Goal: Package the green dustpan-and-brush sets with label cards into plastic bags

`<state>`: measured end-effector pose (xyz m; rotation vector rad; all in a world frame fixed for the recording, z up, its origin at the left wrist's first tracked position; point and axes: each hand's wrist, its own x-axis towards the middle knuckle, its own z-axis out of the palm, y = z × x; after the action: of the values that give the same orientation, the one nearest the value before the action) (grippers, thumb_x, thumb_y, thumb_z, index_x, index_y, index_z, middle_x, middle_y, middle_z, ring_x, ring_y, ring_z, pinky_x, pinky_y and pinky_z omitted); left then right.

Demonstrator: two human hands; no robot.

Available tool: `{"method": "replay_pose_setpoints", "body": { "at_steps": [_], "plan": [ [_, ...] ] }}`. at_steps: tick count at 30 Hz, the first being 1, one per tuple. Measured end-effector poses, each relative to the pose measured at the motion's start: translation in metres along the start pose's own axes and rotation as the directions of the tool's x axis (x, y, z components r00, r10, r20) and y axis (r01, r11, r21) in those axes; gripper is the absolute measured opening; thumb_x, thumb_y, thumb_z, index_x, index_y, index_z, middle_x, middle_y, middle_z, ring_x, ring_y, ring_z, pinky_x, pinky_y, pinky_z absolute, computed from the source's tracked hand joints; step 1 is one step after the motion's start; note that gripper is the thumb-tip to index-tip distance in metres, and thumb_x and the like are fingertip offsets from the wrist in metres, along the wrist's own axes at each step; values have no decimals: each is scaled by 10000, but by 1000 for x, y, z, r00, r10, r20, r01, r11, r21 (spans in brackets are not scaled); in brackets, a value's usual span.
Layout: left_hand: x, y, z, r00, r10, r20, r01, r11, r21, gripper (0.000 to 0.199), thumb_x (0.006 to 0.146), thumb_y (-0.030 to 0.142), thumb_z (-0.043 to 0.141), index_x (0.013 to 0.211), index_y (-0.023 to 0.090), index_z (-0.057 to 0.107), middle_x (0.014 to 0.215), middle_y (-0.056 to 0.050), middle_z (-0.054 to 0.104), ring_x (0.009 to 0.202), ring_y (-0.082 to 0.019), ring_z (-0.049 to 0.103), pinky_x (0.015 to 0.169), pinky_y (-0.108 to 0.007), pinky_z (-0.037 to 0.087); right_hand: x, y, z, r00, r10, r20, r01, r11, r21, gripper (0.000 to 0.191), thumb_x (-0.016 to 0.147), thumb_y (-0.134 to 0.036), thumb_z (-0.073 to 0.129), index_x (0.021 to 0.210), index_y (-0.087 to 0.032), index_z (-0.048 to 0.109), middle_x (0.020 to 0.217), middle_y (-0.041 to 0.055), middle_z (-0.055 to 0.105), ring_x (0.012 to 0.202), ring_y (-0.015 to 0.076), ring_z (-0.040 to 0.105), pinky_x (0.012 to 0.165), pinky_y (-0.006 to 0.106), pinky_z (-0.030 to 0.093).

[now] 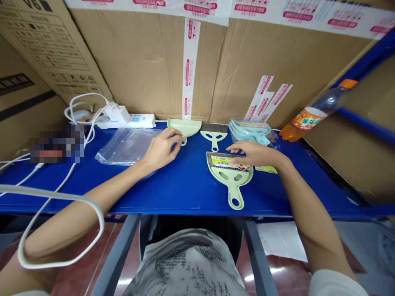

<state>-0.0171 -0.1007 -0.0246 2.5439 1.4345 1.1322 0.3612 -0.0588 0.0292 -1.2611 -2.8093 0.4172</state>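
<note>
My left hand (pixel 165 149) is at the handle of a pale green dustpan (pixel 182 124) lying at the back of the table. Its fingers are loosely bent and apart; whether they touch the handle I cannot tell. A pale green hand brush (pixel 214 136) with dark bristles lies just right of that dustpan. My right hand (pixel 254 154) is open, its fingers stretched over a second green dustpan (pixel 236 191), which has a brush and a printed label card (pixel 226 162) in it. Part of this card is hidden by the fingers. A yellow-green card (pixel 267 169) shows beside my right wrist.
Clear plastic bags (pixel 128 146) lie left on the blue table (pixel 182 185). Light blue dustpan sets (pixel 249 129) in plastic are at the back right, near an orange drink bottle (pixel 311 117). A white power strip (pixel 142 120) and cables line the left; cardboard (pixel 148 61) stands behind.
</note>
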Motion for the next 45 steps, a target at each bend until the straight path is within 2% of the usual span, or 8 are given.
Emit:
{"method": "replay_pose_setpoints", "body": {
  "at_steps": [5,9,11,18,30,35,39,45],
  "plan": [
    [-14,55,-13,976,195,93,-156,934,-322,315,1095,252,519,1174,239,824,1161,-125,804,1110,-290,741,1024,-467,585,-3,2,4,997,-1,81,0,1000,12,749,993,-790,567,1434,-218,765,1342,151,761,1248,370,718,1081,484,563],
    [-35,93,-9,724,623,296,-383,720,-580,455,1080,283,621,1532,239,651,1405,-153,762,1266,-323,711,1004,-453,613,-3,-1,4,999,10,45,-11,1000,28,680,1056,-729,514,1394,-209,792,1290,156,787,1184,356,741,1061,507,585],
    [-41,97,-5,669,677,307,-418,684,-598,514,1069,346,664,1570,244,610,1408,-168,754,1262,-335,705,960,-446,629,-3,-4,2,996,51,73,-60,991,120,670,1063,-739,500,1394,-234,789,1306,127,797,1045,299,778,930,432,643],
    [-44,91,-3,663,673,327,-458,711,-534,425,1004,584,740,1213,215,753,1214,-160,689,1038,-275,690,685,-360,582,-5,-6,-1,954,192,232,-270,888,374,701,1005,-752,622,1461,-235,744,1183,121,827,758,249,794,633,367,672],
    [-21,47,-26,709,485,511,-258,854,-452,86,934,257,779,873,203,752,1172,-83,658,825,-163,687,730,-306,522,-3,-9,1,948,166,271,-305,716,628,678,940,-692,765,1400,-197,719,906,90,805,822,283,825,627,386,726],
    [-18,44,-31,752,369,546,-196,916,-350,239,916,382,800,949,196,654,1400,-119,607,736,-126,640,718,-320,511,0,-8,5,931,214,296,-361,656,663,773,941,-671,795,1480,-139,640,871,103,816,779,272,835,651,362,728],
    [-19,51,-27,766,275,581,-91,941,-326,428,931,435,765,1241,212,571,1277,-103,663,784,-168,663,748,-331,525,1,-8,7,923,250,294,-385,612,691,785,944,-647,812,1502,-129,620,864,115,824,762,279,841,638,352,724],
    [-28,53,-17,747,134,651,101,945,-310,793,881,213,605,1620,146,328,1498,-211,622,1256,-311,699,1033,-420,556,5,-9,15,934,226,275,-356,574,737,691,946,-631,817,1387,-120,671,865,129,831,766,289,846,612,345,717]
  ]
}}
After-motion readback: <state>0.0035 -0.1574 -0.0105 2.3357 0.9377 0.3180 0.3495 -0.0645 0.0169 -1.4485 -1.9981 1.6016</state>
